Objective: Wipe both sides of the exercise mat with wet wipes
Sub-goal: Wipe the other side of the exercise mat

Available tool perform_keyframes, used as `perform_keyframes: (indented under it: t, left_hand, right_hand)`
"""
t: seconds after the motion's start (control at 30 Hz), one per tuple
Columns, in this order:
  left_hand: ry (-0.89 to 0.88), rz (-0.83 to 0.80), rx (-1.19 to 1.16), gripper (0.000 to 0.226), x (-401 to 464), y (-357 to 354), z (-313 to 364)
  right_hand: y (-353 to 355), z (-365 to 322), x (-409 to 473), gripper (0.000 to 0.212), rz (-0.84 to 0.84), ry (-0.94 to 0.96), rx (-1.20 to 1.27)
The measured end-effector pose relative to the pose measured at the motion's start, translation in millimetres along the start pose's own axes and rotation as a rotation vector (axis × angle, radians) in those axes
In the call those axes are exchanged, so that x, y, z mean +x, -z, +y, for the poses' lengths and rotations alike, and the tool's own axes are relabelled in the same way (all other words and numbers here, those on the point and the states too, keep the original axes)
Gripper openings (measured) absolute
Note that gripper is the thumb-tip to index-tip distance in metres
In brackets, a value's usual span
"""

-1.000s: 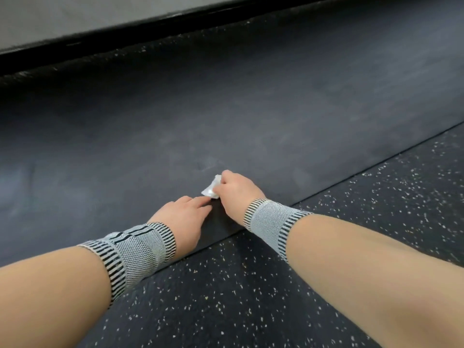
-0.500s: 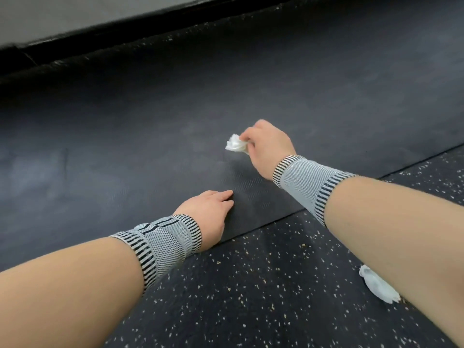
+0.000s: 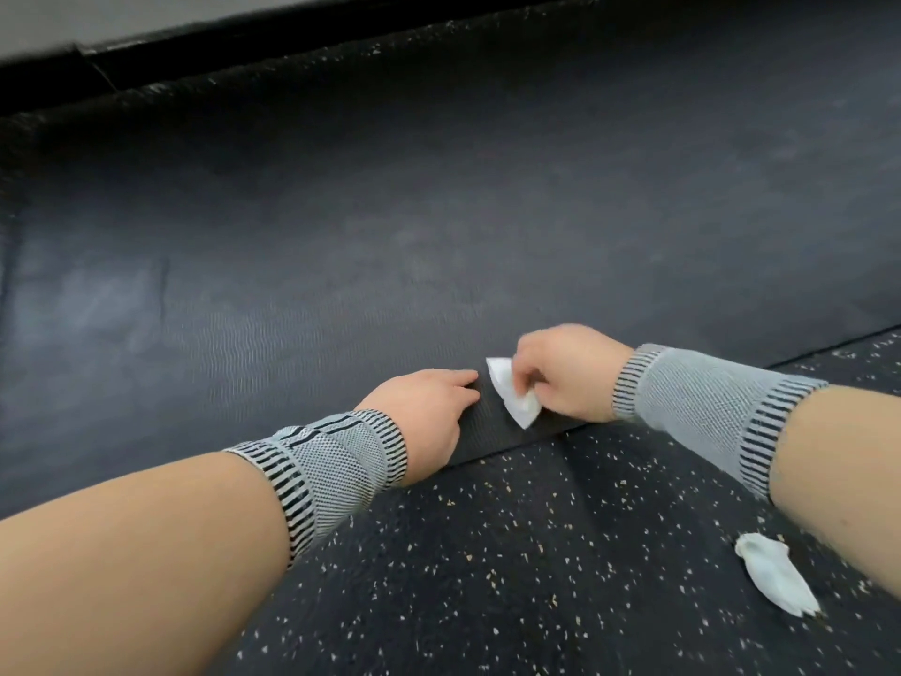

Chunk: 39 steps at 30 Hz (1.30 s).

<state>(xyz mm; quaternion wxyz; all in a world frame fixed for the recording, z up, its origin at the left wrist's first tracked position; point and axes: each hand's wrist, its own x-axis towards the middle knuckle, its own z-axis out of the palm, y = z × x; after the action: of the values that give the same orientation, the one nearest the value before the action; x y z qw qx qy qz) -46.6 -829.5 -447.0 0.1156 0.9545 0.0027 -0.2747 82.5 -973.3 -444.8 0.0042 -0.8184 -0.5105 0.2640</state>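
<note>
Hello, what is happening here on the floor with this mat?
A person is wiping a dark exercise mat. The right hand grips a white wet wipe on the mat near its front edge, while the left hand rests flat on the mat beside it. Another crumpled wipe lies on the speckled floor.

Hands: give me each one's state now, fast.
Left hand: open, fingers flat on the exercise mat.
Right hand: closed, pinching a wet wipe against the mat.
</note>
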Motion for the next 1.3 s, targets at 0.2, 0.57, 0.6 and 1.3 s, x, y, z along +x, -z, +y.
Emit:
perform_keyframes:
  t: [0.2,0.57,0.6,1.3]
  left_hand:
    - [0.081,0.087,0.013,0.044,-10,8,-15]
    - [0.131,0.119,-0.003,0.044,-12,1,-26]
    - [0.123,0.112,-0.001,0.044,-12,-1,-27]
    - [0.011,0.113,0.067,0.045,13,-1,12]
  right_hand:
    - [33,6,78,0.026,0.432,-0.223,0.185]
    - [-21,-21,1,0.024,-0.093,0.170,-0.020]
    - [-19,-16,-9,0.024,-0.118,0.168,0.013]
    - [-56,-25,-47,0.021,0.301,-0.041,0.191]
